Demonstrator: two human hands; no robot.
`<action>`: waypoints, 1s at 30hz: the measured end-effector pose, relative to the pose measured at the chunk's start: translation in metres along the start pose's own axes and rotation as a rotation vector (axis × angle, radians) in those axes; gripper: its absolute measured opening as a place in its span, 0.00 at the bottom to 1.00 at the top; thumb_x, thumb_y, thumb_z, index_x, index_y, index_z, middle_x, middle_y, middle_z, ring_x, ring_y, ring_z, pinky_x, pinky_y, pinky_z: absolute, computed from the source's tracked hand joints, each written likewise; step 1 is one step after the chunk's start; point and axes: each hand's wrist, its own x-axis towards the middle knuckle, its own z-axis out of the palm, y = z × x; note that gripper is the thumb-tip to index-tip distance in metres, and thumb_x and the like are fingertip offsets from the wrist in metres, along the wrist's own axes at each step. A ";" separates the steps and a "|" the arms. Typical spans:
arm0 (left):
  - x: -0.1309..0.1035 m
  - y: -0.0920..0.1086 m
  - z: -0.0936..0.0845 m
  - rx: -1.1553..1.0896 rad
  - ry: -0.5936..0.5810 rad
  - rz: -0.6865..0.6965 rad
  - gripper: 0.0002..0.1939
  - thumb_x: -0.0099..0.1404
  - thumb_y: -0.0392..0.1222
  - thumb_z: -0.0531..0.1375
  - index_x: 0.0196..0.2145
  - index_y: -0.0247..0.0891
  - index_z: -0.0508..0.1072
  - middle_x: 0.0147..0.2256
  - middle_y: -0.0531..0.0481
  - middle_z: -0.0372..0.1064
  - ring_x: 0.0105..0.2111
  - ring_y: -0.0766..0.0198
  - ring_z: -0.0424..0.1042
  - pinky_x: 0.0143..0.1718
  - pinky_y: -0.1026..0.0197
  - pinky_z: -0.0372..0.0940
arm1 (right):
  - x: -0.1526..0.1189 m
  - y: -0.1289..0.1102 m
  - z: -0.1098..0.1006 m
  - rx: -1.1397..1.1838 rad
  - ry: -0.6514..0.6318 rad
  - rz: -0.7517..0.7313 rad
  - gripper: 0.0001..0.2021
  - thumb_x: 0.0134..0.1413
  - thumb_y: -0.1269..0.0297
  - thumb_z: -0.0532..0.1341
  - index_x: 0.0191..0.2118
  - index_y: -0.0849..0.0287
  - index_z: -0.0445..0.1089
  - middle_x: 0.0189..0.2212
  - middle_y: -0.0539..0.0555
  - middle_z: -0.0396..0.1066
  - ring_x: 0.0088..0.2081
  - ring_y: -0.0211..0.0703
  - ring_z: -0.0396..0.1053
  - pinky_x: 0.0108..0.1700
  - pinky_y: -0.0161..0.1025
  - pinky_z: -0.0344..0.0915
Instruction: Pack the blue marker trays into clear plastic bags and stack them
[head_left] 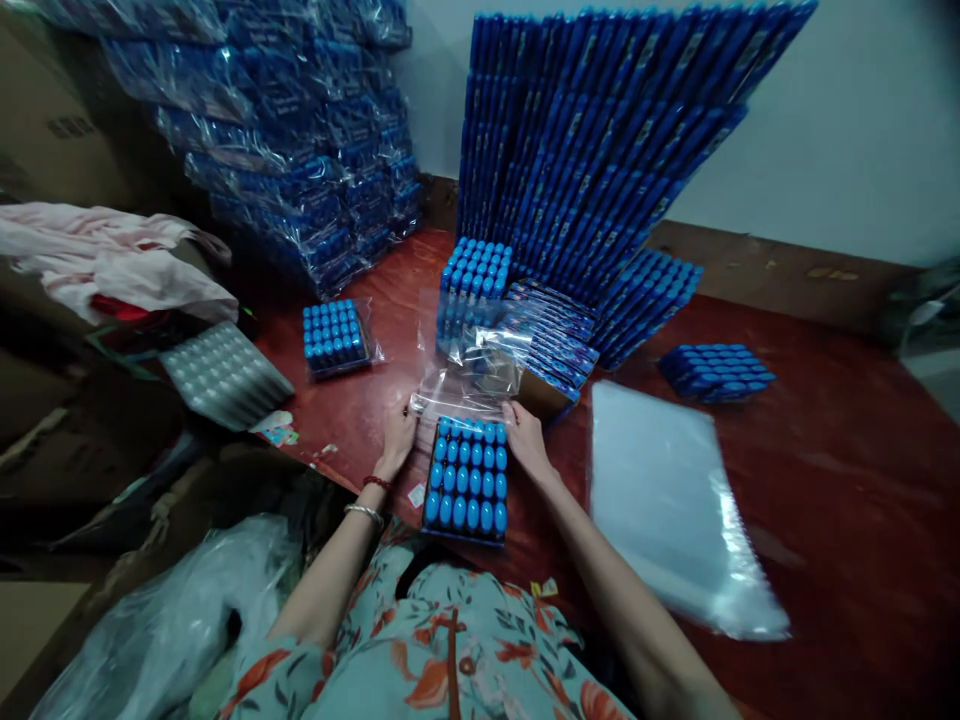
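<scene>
A clear plastic bag (469, 375) is stretched between my two hands, its mouth edge lying at the far end of a box of blue-capped items (466, 485). My left hand (400, 428) pinches the bag's left corner, just beyond the box's upper left. On the other side, my right hand (525, 432) grips the bag's right corner beside the box's upper right. The box lies with its rows of blue caps facing up, near the table's front edge.
Tall stacks of blue packs (570, 150) stand behind, with wrapped packs (300, 150) at the back left. A bagged box (334, 335) lies left. Flat clear bags (667, 500) lie right, and another blue-capped pack (716, 372) sits beyond them on the red table (847, 500).
</scene>
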 end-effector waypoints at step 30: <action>-0.086 0.000 -0.002 -0.023 -0.187 -0.240 0.06 0.56 0.41 0.58 0.27 0.36 0.71 0.26 0.50 0.71 0.28 0.62 0.68 0.32 0.63 0.60 | -0.080 0.028 0.001 0.315 -0.158 0.306 0.10 0.49 0.56 0.53 0.34 0.56 0.62 0.15 0.44 0.63 0.12 0.37 0.60 0.14 0.33 0.54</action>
